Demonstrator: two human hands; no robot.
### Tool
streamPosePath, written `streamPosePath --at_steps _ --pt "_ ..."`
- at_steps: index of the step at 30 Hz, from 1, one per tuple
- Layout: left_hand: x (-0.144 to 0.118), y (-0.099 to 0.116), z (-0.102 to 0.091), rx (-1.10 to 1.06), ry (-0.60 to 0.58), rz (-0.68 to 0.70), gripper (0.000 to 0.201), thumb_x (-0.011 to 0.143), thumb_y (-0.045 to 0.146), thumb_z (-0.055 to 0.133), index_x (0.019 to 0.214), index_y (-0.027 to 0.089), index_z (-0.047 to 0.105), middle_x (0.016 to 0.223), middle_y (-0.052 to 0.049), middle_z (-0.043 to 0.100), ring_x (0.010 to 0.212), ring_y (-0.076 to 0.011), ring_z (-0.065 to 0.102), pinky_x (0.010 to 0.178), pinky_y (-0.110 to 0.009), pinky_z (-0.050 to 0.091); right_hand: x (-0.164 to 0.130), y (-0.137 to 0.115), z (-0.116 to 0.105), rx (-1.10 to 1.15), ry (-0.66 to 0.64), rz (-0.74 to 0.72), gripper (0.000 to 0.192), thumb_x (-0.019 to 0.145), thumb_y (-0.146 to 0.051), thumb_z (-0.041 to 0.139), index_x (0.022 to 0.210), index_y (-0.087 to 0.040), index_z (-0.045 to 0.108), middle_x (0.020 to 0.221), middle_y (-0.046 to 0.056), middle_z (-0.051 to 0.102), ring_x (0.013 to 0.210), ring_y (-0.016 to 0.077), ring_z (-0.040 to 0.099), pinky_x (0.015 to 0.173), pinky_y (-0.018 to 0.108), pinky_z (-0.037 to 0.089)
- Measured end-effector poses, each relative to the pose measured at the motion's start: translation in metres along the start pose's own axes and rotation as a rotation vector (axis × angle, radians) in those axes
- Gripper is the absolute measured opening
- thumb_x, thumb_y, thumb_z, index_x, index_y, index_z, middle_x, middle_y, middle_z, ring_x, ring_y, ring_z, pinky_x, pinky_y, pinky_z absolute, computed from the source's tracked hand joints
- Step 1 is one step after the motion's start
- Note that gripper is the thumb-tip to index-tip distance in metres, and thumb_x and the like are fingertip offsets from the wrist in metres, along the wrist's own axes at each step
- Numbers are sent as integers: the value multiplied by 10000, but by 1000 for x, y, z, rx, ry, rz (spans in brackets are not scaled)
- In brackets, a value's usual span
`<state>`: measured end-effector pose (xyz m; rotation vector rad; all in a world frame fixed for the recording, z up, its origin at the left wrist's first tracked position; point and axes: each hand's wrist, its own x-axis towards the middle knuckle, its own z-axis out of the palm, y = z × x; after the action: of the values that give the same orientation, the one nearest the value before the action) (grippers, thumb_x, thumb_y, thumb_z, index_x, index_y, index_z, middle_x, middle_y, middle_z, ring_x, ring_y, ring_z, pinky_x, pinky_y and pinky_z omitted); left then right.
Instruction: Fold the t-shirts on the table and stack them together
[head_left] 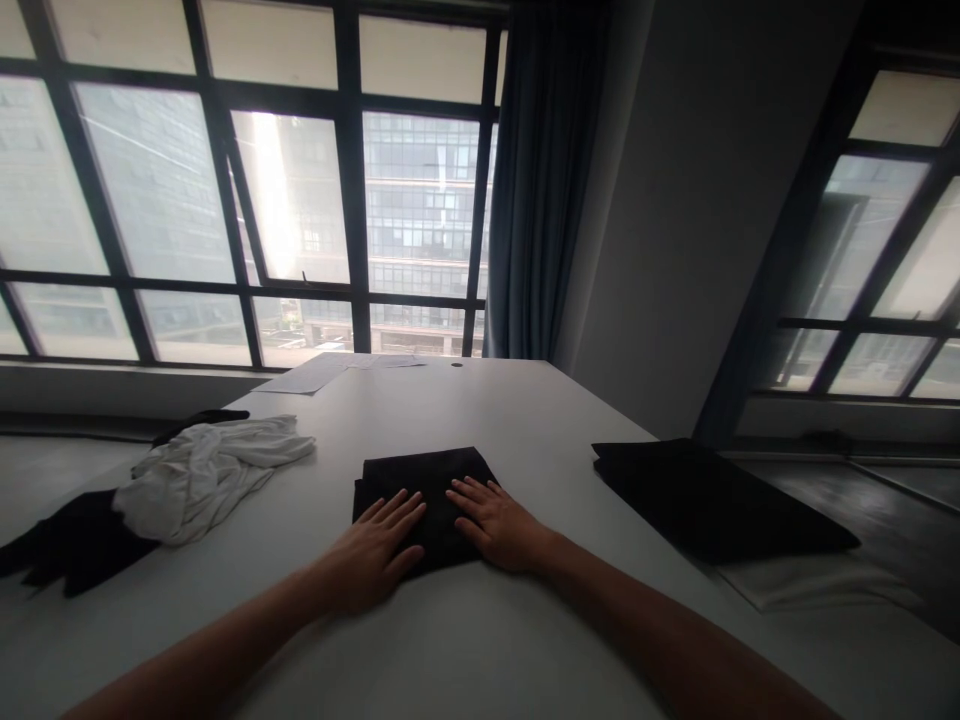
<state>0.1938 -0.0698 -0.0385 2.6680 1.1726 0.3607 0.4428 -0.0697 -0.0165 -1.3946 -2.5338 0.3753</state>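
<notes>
A folded black cloth [427, 480], perhaps a garment, lies flat on the white table [465, 410] in front of me. My left hand [375, 555] rests on its left side, fingers stretched out and palm down. On its right side lies my right hand [499, 525], also flat with the fingers spread. Neither hand grips anything. The exact kind of the black piece cannot be made out, since it is dark and partly under my hands.
Left on the table are a crumpled white cloth [214, 475] and a black cloth [90, 540]. To the right, a folded black cloth [720, 500] lies over a white one [817, 580]. Paper sheets [307, 376] lie at the far edge, before windows and a dark curtain [536, 190].
</notes>
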Motion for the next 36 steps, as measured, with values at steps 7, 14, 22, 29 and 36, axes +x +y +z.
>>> streamPosePath --at_steps 7,14,22,29,36 --pt "0 -26 -6 35 -51 -196 742 927 677 292 1542 264 242 1619 -43 150 1503 -288 103 1201 -517 105 -1 12 -6 -15 -46 12 563 1001 -480 307 1526 -275 316 1604 8 219 1494 207 138 1214 444 90" --pt "6 -51 -8 87 -25 -326 718 949 624 211 1550 231 226 1617 -67 131 1500 -296 122 1177 -570 112 19 18 -20 -180 -1 61 521 977 -304 355 1478 -179 425 1569 94 323 1471 262 222 1198 494 109" --pt "9 -43 -5 124 45 -429 730 964 564 200 1554 136 181 1619 -83 149 1499 -248 142 1200 -506 159 61 -15 10 -80 -3 182 620 975 -563 277 1499 -250 385 1597 66 270 1482 316 150 1173 568 84" --pt "8 -45 -7 127 -8 -391 709 956 604 202 1509 185 347 1603 -72 222 1495 -263 145 1202 -517 148 85 104 -31 -370 92 503 450 997 -419 316 1342 -292 575 1442 72 522 1325 266 448 1116 523 223" --pt "9 -44 -8 139 6 -394 691 947 601 257 1496 198 378 1589 -75 259 1487 -275 177 1197 -523 174 69 176 -62 -466 186 716 440 999 -278 290 1231 -179 650 1282 189 600 1144 318 584 986 521 337"
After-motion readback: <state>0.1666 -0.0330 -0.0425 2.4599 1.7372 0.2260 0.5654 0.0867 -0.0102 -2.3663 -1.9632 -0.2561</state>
